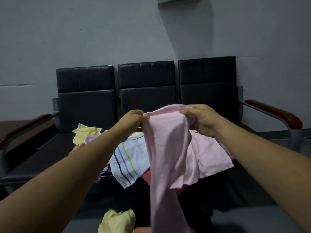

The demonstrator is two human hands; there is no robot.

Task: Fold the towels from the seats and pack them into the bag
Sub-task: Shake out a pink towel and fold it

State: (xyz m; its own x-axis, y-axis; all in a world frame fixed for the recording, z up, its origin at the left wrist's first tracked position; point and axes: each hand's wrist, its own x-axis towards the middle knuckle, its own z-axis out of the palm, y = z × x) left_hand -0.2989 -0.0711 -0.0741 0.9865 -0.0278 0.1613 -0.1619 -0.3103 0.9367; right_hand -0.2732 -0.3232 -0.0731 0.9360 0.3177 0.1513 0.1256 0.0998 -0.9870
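A pink towel [166, 148] hangs in the air in front of the black seats [146, 91]. My left hand [133, 119] pinches its top left corner and my right hand [200, 121] grips its top right edge, so the cloth droops down between my arms. Under it, on the middle seat, lies a heap of towels: a light blue one with coloured stripes [127, 162], another pink one [208, 158], a pale yellow one [85, 133] and a purple one [91, 139]. No bag shows clearly.
The bench of three black padded seats stands against a grey wall, with wooden armrests at the left [25, 126] and right [274, 113]. A yellow cloth [117, 219] lies low at the bottom of the view, with something orange beside it.
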